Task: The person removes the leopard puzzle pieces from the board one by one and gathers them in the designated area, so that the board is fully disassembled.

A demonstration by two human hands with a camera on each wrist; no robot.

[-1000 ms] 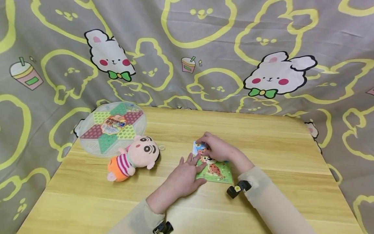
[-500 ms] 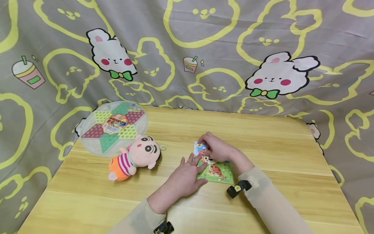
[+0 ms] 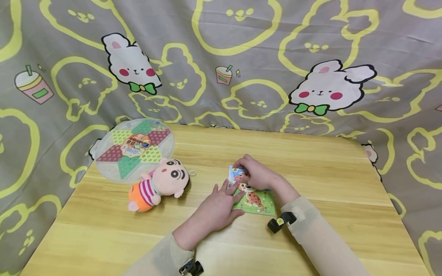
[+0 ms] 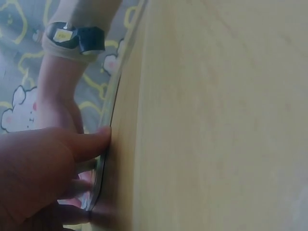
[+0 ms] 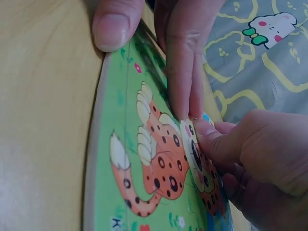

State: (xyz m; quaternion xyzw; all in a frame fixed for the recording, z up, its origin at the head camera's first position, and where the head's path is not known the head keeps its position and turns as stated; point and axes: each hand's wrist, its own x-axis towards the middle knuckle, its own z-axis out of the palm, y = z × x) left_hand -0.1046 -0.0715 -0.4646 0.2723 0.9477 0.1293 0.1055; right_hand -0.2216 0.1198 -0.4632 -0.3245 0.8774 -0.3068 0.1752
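Head view: just right of centre, a flat board printed with an orange spotted leopard on green and blue (image 3: 257, 203) lies on a pale wood-grain table (image 3: 328, 172). The left hand (image 3: 219, 207) reaches in from below, fingers spread and straight over the board's left side. The right hand (image 3: 257, 174) bends over the board's upper part, fingers curled. At left, a plush doll in a pink-and-purple striped top and orange bottoms (image 3: 159, 186) lies on its side, overlapping the lower right edge of a round, clear plastic game board with a coloured star (image 3: 134, 147). A grey curtain with yellow outlines and white rabbits (image 3: 255, 46) fills the background.

Left wrist view: the left hand enters at lower left, thumb extended; the board is mostly hidden.

Right wrist view: the left hand's straight fingers come from the top and touch the board, gripping nothing. From the right, the right hand's thumb touches the leopard's face; whether it pinches anything, I cannot tell.
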